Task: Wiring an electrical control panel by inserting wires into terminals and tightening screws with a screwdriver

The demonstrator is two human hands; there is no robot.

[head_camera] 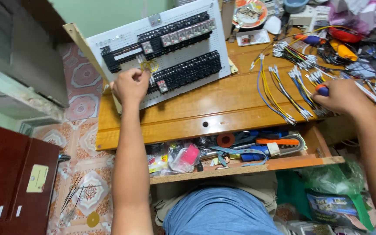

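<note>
A small coil of yellow wire [149, 66] was pinched between the closed fingers of the left hand [130, 85], held against the white perforated panel [122, 39] at about ten o'clock in the view. The panel, propped at a tilt on the wooden workbench [205, 104], was lined with rows of black relays and terminal blocks [188, 72]. At three o'clock, the fingers of the right hand [342, 96] were clamped around a tool with an orange and blue handle [322, 89], of which only the end could be seen. Bundles of cut wires [290, 93], yellow, blue and black with white ferrules, were spread just beside that hand, toward twelve o'clock. Below the bench edge, at six o'clock, an open drawer [301, 163] was seen crowded with tape rolls, a hacksaw and plastic bags. A red cabinet [9, 174] was visible at eight o'clock on the patterned tile floor [83, 74].
</note>
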